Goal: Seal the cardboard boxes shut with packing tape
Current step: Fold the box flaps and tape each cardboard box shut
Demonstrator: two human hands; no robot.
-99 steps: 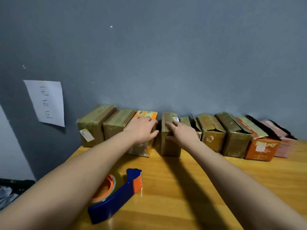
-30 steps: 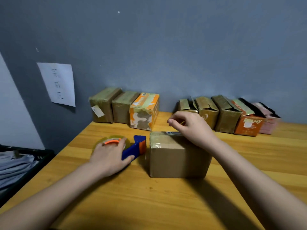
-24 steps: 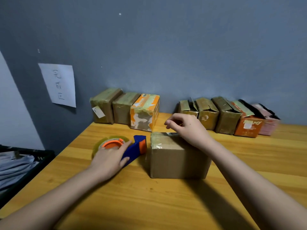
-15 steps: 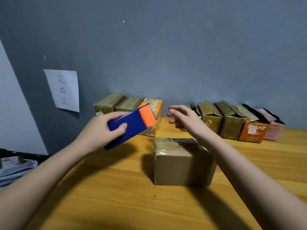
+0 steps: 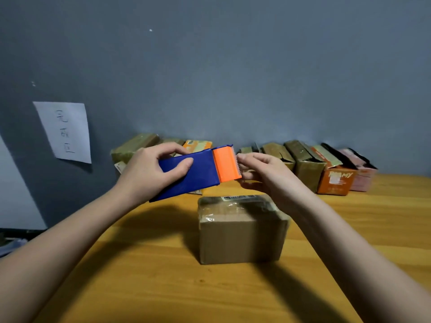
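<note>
A brown cardboard box (image 5: 240, 238) stands on the wooden table (image 5: 163, 287) in front of me, its top covered in shiny clear tape with a label strip at the far edge. Above and behind it my left hand (image 5: 149, 173) grips a blue tape dispenser (image 5: 193, 176) with an orange toothed cutter pointing right. My right hand (image 5: 265, 176) has its fingertips at the cutter's toothed edge. The clear tape itself is too faint to see there.
Taped boxes (image 5: 133, 148) stand against the grey wall at the back left, partly hidden by my left hand. Several more boxes (image 5: 305, 164), some with loose flaps, line the back right, ending with an orange box (image 5: 335, 183). A paper note (image 5: 67, 131) hangs on the left.
I pulled one box from the row to the table's middle. My left hand then lifted the dispenser off the table, and my right hand left the box top and moved up to the cutter.
</note>
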